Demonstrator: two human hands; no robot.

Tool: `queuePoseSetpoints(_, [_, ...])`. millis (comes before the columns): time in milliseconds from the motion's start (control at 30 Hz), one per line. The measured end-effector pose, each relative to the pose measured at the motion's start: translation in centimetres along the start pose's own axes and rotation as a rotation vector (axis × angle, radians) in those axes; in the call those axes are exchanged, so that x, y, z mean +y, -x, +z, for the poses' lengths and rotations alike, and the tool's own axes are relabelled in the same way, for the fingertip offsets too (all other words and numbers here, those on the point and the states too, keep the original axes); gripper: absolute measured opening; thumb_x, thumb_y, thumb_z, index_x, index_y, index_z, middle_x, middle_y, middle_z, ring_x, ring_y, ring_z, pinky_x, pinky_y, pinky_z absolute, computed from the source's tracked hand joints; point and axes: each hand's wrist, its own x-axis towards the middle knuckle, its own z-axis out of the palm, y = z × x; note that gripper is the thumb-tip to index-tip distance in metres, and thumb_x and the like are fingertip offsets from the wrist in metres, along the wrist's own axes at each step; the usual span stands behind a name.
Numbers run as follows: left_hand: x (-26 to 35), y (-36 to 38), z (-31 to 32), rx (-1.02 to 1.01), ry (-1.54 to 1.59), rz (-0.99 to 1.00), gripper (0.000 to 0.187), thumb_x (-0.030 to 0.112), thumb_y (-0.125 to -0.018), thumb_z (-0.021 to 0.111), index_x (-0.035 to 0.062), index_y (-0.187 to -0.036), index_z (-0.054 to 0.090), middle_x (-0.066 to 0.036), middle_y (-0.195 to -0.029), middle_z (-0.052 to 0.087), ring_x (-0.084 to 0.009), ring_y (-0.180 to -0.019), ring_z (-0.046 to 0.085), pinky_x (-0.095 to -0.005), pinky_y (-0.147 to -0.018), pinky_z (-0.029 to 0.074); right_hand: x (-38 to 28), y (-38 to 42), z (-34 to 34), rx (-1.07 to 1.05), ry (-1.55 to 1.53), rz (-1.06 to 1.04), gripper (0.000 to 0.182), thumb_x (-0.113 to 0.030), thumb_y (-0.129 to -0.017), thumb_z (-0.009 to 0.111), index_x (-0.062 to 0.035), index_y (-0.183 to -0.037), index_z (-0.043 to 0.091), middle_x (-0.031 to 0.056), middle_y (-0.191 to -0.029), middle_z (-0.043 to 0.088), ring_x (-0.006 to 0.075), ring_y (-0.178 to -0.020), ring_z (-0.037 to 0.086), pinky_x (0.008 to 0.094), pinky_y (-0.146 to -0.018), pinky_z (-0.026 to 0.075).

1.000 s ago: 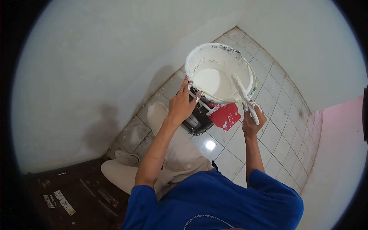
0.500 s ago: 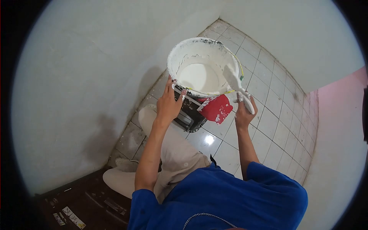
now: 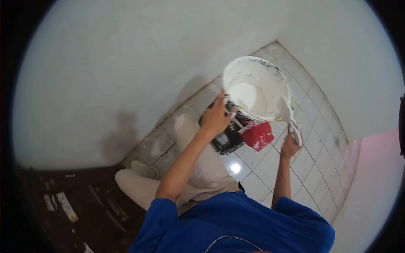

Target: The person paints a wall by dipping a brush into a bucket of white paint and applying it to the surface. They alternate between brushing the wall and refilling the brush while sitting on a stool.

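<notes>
A white bucket [image 3: 276, 86] with a paint-smeared rim holds white paint [image 3: 249, 96] at its bottom. My left hand [image 3: 216, 117] is closed on the near left rim, fingers at its edge and thumb toward the front. On the opposite side, my right hand [image 3: 290, 147] grips the handle of a white paintbrush [image 3: 288, 113], whose head overlaps the bucket's right inner wall. Below the bucket is a black stool [image 3: 225, 145], partly hidden by my left arm. A red, paint-spattered flat piece [image 3: 258, 135] sits in front of the bucket, between my hands.
Pale walls [image 3: 126, 76] meet in a corner beyond the bucket. White floor tiles [image 3: 314, 126] run along the right. A dark brown surface [image 3: 93, 211] with scraps and marks lies at lower left, near my bent leg [image 3: 139, 187].
The bucket and both hands appear farther right and lower as the view shifts. My left hand stays on the rim, and my right hand keeps hold of the paintbrush.
</notes>
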Motion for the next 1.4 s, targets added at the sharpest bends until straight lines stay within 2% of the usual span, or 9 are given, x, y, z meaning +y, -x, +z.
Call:
queuePoseSetpoints(167, [-0.2,0.2,-0.2,-0.023,0.019,0.0,0.063,0.042,-0.091,0.05,-0.0002,-0.135,0.033,-0.016,-0.148,0.025,-0.0366,-0.109,0.055,-0.0467,-0.088,0.046,-0.2,-1.2,-2.1,-0.138,0.247,0.039,0.023,-0.006,-0.085,0.06,0.006,-0.104,0.064,0.0093,-0.089,0.063,0.0107,-0.074,0.058,0.0225,-0.062,0.049])
queuePoseSetpoints(200, [-0.1,0.2,-0.4,-0.03,0.023,-0.008,0.063,0.042,-0.091,0.049,-0.0004,-0.135,0.033,-0.017,-0.148,0.025,-0.0368,-0.109,0.055,-0.0469,-0.088,0.046,-0.8,-1.1,-1.6,-0.098,0.138,0.005,0.022,-0.009,-0.088,0.058,0.0041,-0.104,0.065,0.0061,-0.084,0.064,0.0066,-0.062,0.054,0.019,-0.043,0.039])
queuePoseSetpoints(400, [-0.1,0.6,-1.1,-0.007,0.051,0.007,0.064,0.041,-0.091,0.049,-0.0032,-0.134,0.032,-0.017,-0.148,0.026,-0.0393,-0.101,0.059,-0.0485,-0.087,0.047,-5.1,-2.9,-2.3,-0.204,0.283,0.134,0.032,-0.016,-0.087,0.061,0.0009,-0.114,0.061,0.0094,-0.097,0.067,0.0141,-0.083,0.065,0.0233,-0.052,0.048])
queuePoseSetpoints(700, [-0.8,0.8,0.2,0.064,-0.023,0.052,0.064,0.043,-0.09,0.049,-0.0034,-0.133,0.038,-0.017,-0.148,0.025,-0.0405,-0.086,0.063,-0.0471,-0.074,0.053,-8.1,-7.3,-3.3,-0.814,1.051,0.047,0.033,-0.007,-0.083,0.055,0.008,-0.112,0.057,0.0155,-0.081,0.064,0.0244,-0.074,0.063,0.0332,-0.063,0.048])
queuePoseSetpoints(900, [-0.6,0.9,-0.6,0.013,-0.01,0.025,0.064,0.043,-0.091,0.047,-0.0014,-0.135,0.035,-0.016,-0.148,0.026,-0.039,-0.098,0.06,-0.046,-0.082,0.051,-3.9,-9.4,-3.0,-0.696,0.897,-0.142,0.04,-0.012,-0.085,0.053,0.0066,-0.121,0.051,0.017,-0.092,0.061,0.0241,-0.081,0.057,0.0359,-0.069,0.045])
queuePoseSetpoints(1000, [-1.5,0.5,-0.4,-0.023,0.149,0.062,0.061,0.039,-0.09,0.049,0.0002,-0.135,0.034,-0.016,-0.147,0.026,-0.0379,-0.116,0.049,-0.0464,-0.096,0.042,-3.8,-8.6,-0.8,-0.545,0.44,0.302,0.049,-0.02,-0.088,0.055,0.0034,-0.13,0.044,0.0179,-0.108,0.059,0.026,-0.096,0.058,0.0375,-0.077,0.046])
queuePoseSetpoints(1067, [-3.0,0.6,-0.8,0.045,0.296,0.135,0.054,0.034,-0.089,0.055,0.0044,-0.132,0.038,-0.016,-0.146,0.03,-0.0364,-0.119,0.047,-0.0432,-0.098,0.041,-5.8,-6.2,2.4,-0.45,0.35,0.287,0.056,-0.029,-0.088,0.06,0.0,-0.132,0.041,0.0088,-0.109,0.059,0.0225,-0.097,0.057,0.0332,-0.081,0.047])
queuePoseSetpoints(1300, [-14.2,10.1,-7.4,0.098,0.408,-0.149,0.037,0.022,-0.089,0.058,0.0062,-0.122,0.051,-0.012,-0.121,0.058,-0.0248,-0.108,0.058,-0.038,-0.095,0.044,-12.0,4.1,14.9,-0.824,0.091,0.43,0.037,-0.025,-0.092,0.056,0.0027,-0.117,0.057,0.01,-0.107,0.06,0.0174,-0.097,0.057,0.0289,-0.084,0.045])
queuePoseSetpoints(1400, [-20.5,15.1,-9.0,0.176,0.35,-0.416,0.033,0.02,-0.09,0.057,0.0052,-0.119,0.054,-0.012,-0.112,0.062,-0.0255,-0.104,0.06,-0.0369,-0.092,0.045,-10.0,9.4,20.7,-1.1,0.012,0.492,0.028,-0.025,-0.092,0.055,-0.0032,-0.109,0.06,-0.0002,-0.082,0.061,0.0058,-0.068,0.055,0.0198,-0.056,0.043])
